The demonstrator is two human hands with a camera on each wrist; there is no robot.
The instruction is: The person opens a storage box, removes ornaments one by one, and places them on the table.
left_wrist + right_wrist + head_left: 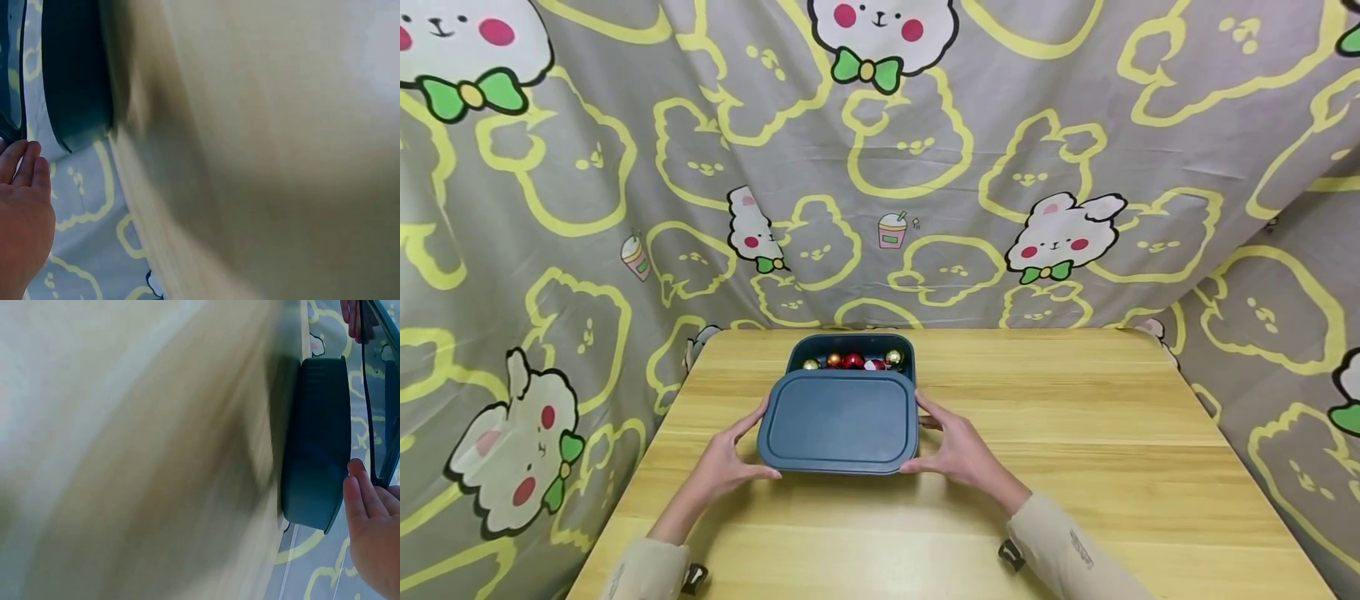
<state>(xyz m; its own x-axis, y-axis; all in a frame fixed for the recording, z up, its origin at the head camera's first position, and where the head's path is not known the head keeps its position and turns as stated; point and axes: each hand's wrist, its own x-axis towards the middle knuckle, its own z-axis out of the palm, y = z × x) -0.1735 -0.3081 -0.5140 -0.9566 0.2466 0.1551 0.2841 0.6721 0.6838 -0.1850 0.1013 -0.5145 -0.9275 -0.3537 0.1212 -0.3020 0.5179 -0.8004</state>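
We see a grey curtain (940,208) patterned with yellow outlines and white rabbits, hanging behind and to both sides of a pale wooden table (1075,483). On the table, near its far edge, stands a box (315,444), dark blue-green and deep, with rounded corners and an open top.

Above it we find the lid (838,421), a flat blue-grey rounded rectangle with a groove running inside its rim. It is raised clear of the box, as the wrist views show by the gap between them, and from the head it hides the box's near part.

The left hand (726,458) and right hand (955,446) each grasp one short side of the lid, thumbs at the near corners, fingers reaching along the sides. Both forearms angle inward from below, in beige sleeves (647,571).

Smallest, inside the box, we make out shiny balls (853,360) in gold, orange and red, one partly white.
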